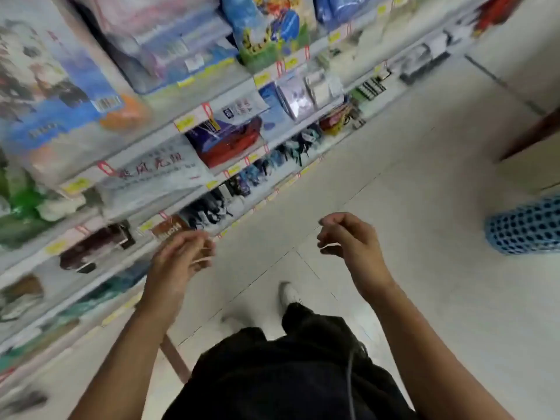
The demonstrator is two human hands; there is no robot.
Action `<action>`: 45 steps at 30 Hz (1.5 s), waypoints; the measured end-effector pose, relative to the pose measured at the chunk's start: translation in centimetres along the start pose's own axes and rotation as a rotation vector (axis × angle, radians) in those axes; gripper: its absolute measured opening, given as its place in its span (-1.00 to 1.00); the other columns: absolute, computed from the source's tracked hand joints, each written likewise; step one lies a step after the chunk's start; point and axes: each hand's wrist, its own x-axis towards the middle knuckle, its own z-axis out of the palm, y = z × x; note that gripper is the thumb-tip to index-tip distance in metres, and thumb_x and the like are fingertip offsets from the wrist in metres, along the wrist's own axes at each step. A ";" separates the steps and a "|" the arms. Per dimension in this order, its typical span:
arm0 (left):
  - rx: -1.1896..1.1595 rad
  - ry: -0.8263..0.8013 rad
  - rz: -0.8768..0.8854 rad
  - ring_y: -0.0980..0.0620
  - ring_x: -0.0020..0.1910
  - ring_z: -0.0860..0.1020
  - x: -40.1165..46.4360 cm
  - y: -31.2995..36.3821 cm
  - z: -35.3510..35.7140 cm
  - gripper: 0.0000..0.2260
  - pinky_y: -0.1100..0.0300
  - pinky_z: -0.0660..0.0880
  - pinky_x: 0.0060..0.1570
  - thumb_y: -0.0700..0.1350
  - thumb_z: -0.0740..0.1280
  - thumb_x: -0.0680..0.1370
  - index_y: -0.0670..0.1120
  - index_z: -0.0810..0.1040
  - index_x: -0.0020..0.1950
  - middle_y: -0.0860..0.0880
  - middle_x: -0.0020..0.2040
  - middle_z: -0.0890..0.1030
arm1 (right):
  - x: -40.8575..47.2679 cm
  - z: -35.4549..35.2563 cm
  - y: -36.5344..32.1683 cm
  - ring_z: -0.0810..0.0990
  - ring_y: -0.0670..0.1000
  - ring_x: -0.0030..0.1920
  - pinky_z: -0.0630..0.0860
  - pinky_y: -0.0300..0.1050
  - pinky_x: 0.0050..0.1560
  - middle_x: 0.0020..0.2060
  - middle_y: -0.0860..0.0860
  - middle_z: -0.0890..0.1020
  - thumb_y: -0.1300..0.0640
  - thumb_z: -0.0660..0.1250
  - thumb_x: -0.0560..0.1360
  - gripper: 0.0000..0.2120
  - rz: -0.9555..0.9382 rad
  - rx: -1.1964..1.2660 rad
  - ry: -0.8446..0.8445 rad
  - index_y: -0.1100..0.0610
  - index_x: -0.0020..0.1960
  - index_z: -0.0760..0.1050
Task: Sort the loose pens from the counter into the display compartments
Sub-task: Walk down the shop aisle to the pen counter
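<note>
No pens, counter or display compartments are in view. My left hand [178, 259] hangs in front of me over the floor, close to the shelf edge, its fingers loosely curled around nothing; it is blurred. My right hand [348, 237] is raised at the same height further right, with fingers loosely curled and nothing held. Both forearms reach out from the bottom of the head view.
A tall store shelf unit [169, 128] with bagged and packaged goods and yellow price tags fills the left side. Pale tiled floor [394, 177] runs ahead. A blue dotted roll [524, 228] lies at the right. A dark wooden furniture edge [533, 137] stands at the far right.
</note>
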 end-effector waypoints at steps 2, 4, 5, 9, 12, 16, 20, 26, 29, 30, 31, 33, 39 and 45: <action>0.029 -0.056 0.063 -0.01 -0.12 0.64 0.0 0.8 -0.1 -0.87 0.17 0.59 -0.10 -0.23 0.27 0.62 -0.11 0.61 0.01 -0.07 -0.14 0.67 | 0.0 0.4 -0.3 0.60 0.08 -0.23 0.57 -0.09 -0.19 -0.26 0.14 0.60 0.27 0.31 0.61 -0.91 -0.033 0.010 -0.021 0.28 0.00 0.58; 0.049 -0.100 0.090 -0.03 -0.09 0.62 0.1 1.5 0.2 -0.85 0.15 0.57 -0.07 -0.25 0.24 0.65 -0.11 0.60 0.02 -0.07 -0.12 0.66 | 0.0 0.6 -0.4 0.60 0.09 -0.22 0.57 -0.09 -0.18 -0.25 0.14 0.61 0.25 0.31 0.61 -0.90 -0.038 0.048 -0.026 0.28 0.02 0.58; 0.052 -0.125 0.088 -0.03 -0.07 0.61 0.3 1.8 0.7 -0.87 0.15 0.56 -0.06 -0.24 0.26 0.65 -0.12 0.60 0.03 -0.06 -0.12 0.66 | 0.0 0.8 -0.6 0.61 0.09 -0.22 0.57 -0.09 -0.18 -0.25 0.13 0.61 0.24 0.32 0.61 -0.90 -0.036 0.065 -0.021 0.27 0.02 0.58; 0.126 -0.269 0.058 0.00 -0.06 0.62 2.1 2.5 4.8 -0.90 0.19 0.56 -0.05 -0.19 0.30 0.64 -0.16 0.60 0.07 -0.06 -0.11 0.66 | 0.4 -1.6 -0.8 0.61 0.08 -0.21 0.57 -0.08 -0.17 -0.23 0.12 0.62 0.22 0.32 0.62 -0.91 -0.004 0.115 0.087 0.24 0.02 0.58; 0.162 -0.403 0.039 0.03 -0.09 0.63 3.3 2.8 10.5 -0.89 0.21 0.57 -0.07 -0.22 0.30 0.64 -0.12 0.62 0.04 -0.04 -0.14 0.67 | -0.1 -5.8 -0.6 0.62 0.08 -0.20 0.57 -0.08 -0.16 -0.24 0.11 0.63 0.21 0.33 0.61 -0.90 -0.005 0.141 0.216 0.24 0.01 0.59; 0.275 -0.638 -0.005 0.04 -0.08 0.64 4.3 2.5 20.4 -0.90 0.23 0.55 -0.09 -0.09 0.36 0.53 -0.01 0.66 -0.03 -0.02 -0.14 0.68 | -1.7 -13.0 0.7 0.63 0.08 -0.20 0.59 -0.07 -0.15 -0.23 0.13 0.64 0.18 0.34 0.61 -0.86 -0.024 0.188 0.436 0.27 0.03 0.58; 0.395 -0.860 0.026 0.05 -0.08 0.65 4.2 2.0 31.2 -0.85 0.23 0.56 -0.09 -0.07 0.35 0.51 -0.08 0.64 0.01 0.01 -0.15 0.68 | -2.9 -20.1 2.4 0.63 0.06 -0.21 0.57 -0.05 -0.14 -0.26 0.09 0.65 0.20 0.34 0.61 -0.91 -0.005 0.245 0.632 0.20 0.01 0.60; 0.599 -1.056 0.117 0.05 -0.08 0.64 4.5 0.6 42.4 -0.89 0.25 0.56 -0.07 -0.26 0.34 0.61 -0.10 0.63 0.04 -0.11 -0.09 0.68 | -1.4 -26.8 3.3 0.65 0.03 -0.22 0.58 -0.15 -0.19 -0.27 0.03 0.65 0.28 0.35 0.59 -0.94 -0.045 0.239 0.743 0.18 0.00 0.59; 0.682 -1.083 0.142 0.04 -0.07 0.65 5.7 0.4 46.2 -0.88 0.25 0.56 -0.06 -0.28 0.34 0.61 -0.09 0.63 0.04 -0.15 -0.06 0.68 | 0.8 -28.8 3.2 0.66 0.10 -0.19 0.60 -0.10 -0.16 -0.22 0.08 0.67 0.27 0.37 0.58 -0.91 -0.033 0.178 0.718 0.12 0.02 0.60; 0.696 -1.079 0.141 0.04 -0.07 0.65 6.3 0.4 47.2 -0.89 0.24 0.57 -0.05 -0.28 0.34 0.61 -0.11 0.62 0.05 -0.13 -0.06 0.68 | 1.8 -29.5 3.0 0.66 0.10 -0.18 0.61 -0.09 -0.15 -0.21 0.10 0.67 0.28 0.37 0.58 -0.91 -0.024 0.181 0.713 0.12 0.02 0.60; 0.700 -1.068 0.139 0.04 -0.07 0.65 7.0 0.5 48.2 -0.89 0.23 0.58 -0.05 -0.27 0.34 0.61 -0.12 0.62 0.06 -0.11 -0.08 0.68 | 2.8 -30.3 2.9 0.66 0.09 -0.19 0.61 -0.10 -0.16 -0.21 0.11 0.67 0.28 0.37 0.58 -0.91 -0.018 0.200 0.715 0.12 0.02 0.60; 0.688 -1.041 0.126 0.04 -0.07 0.65 8.5 0.5 50.1 -0.90 0.22 0.58 -0.04 -0.27 0.33 0.61 -0.14 0.62 0.08 -0.07 -0.09 0.69 | 5.2 -31.8 2.4 0.66 0.04 -0.22 0.61 -0.11 -0.17 -0.21 0.12 0.67 0.29 0.35 0.59 -0.90 -0.003 0.237 0.718 0.14 0.02 0.60; 0.632 -0.973 0.122 0.02 -0.06 0.66 15.3 2.1 56.4 -0.89 0.20 0.59 -0.03 -0.27 0.33 0.61 -0.15 0.62 0.09 -0.10 -0.08 0.69 | 14.7 -37.1 -1.7 0.66 0.03 -0.21 0.61 -0.16 -0.17 -0.23 0.09 0.67 0.29 0.34 0.59 -0.89 -0.019 0.233 0.659 0.13 0.02 0.60; 0.585 -0.942 0.143 -0.02 -0.03 0.67 27.1 4.4 65.9 -0.86 0.18 0.59 -0.03 -0.12 0.39 0.56 -0.09 0.63 0.09 -0.07 -0.07 0.69 | 29.1 -42.3 -7.5 0.65 0.05 -0.21 0.58 -0.14 -0.18 -0.24 0.09 0.66 0.32 0.34 0.59 -0.89 -0.052 0.216 0.590 0.16 0.01 0.60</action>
